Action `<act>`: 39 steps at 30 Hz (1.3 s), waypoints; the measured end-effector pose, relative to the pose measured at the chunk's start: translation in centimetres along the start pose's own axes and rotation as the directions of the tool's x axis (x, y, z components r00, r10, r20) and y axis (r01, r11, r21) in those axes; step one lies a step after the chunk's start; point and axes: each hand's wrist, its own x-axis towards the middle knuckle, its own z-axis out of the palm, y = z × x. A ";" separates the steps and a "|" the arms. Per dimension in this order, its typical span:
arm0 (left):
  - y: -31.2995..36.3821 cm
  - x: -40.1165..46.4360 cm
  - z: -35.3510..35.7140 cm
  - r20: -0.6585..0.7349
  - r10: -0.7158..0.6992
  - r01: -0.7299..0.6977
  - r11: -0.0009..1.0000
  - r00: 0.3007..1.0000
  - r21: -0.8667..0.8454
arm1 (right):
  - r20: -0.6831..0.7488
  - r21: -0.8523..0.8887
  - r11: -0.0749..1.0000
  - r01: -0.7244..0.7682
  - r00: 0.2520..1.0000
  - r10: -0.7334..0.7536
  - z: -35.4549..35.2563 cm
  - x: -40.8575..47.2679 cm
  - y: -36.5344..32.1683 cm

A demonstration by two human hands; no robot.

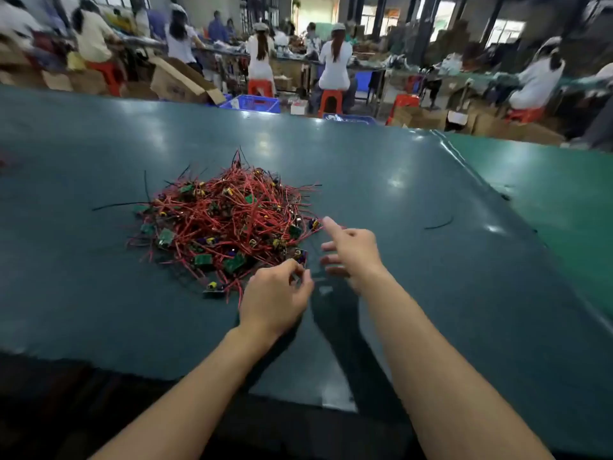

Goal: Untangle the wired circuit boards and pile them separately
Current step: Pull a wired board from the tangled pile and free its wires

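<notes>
A tangled heap of small green circuit boards with red and black wires (229, 220) lies on the dark green table (414, 260), left of centre. My left hand (277, 293) is at the heap's near right edge, its fingers curled at something small that I cannot make out. My right hand (351, 254) hovers just right of the heap with fingers spread and the index finger extended toward the wires, holding nothing. One board (214, 288) lies at the heap's near edge, still trailing wires into it.
A loose black wire (439, 224) lies on the table to the right. A lighter green table section (547, 194) adjoins at the right. Beyond the far edge are seated workers, red stools, blue crates (255, 102) and cardboard boxes.
</notes>
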 end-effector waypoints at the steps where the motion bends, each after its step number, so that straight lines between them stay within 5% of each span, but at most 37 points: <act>1: 0.3 -0.2 -0.1 0.005 -0.015 0.016 0.999 1.000 -0.038 | -0.016 0.114 0.991 -0.067 0.997 0.069 0.5 0.9 -0.5; 6: 1.2 -0.2 0.6 0.002 0.014 -0.014 0.989 1.000 -0.147 | -0.099 0.322 0.939 -0.120 0.982 0.159 0.2 4.0 -3.3; 11: 1.4 1.7 1.2 0.046 -0.188 0.190 0.892 0.981 -0.410 | -0.064 0.124 0.986 0.114 0.992 -0.107 -4.4 4.3 -6.8; 13: 2.1 2.9 1.3 0.133 -0.292 0.316 0.773 0.947 -0.550 | -0.057 0.121 0.968 0.221 0.975 -0.216 -6.3 3.5 -8.3; 16: 4.2 4.3 1.5 0.405 -0.310 0.510 0.509 0.860 -0.693 | 0.046 0.432 0.883 0.186 0.973 -0.227 -8.6 1.8 -10.0; 20: 7.9 5.7 1.7 0.722 -0.092 0.728 0.051 0.685 -0.684 | 0.041 0.572 0.801 0.179 0.968 -0.246 -11.2 -0.5 -9.5; 23: 10.5 7.2 1.7 0.679 0.057 0.681 -0.094 0.732 -0.726 | 0.011 0.640 0.753 0.152 0.978 -0.207 -12.8 -1.9 -7.7; 27: 12.0 8.5 2.9 0.420 -0.089 0.427 0.082 0.903 -0.900 | -0.029 0.778 0.615 0.131 0.984 -0.174 -13.2 -2.8 -4.5; 33: 7.1 6.3 6.2 0.335 -0.198 0.386 0.367 0.921 -0.846 | 0.126 0.500 0.864 -0.067 0.992 0.004 -7.8 -2.7 4.1; 39: 3.4 5.7 7.9 0.353 -0.187 0.397 0.327 0.917 -0.858 | -0.028 0.361 0.931 0.047 0.999 -0.040 -7.4 0.9 5.0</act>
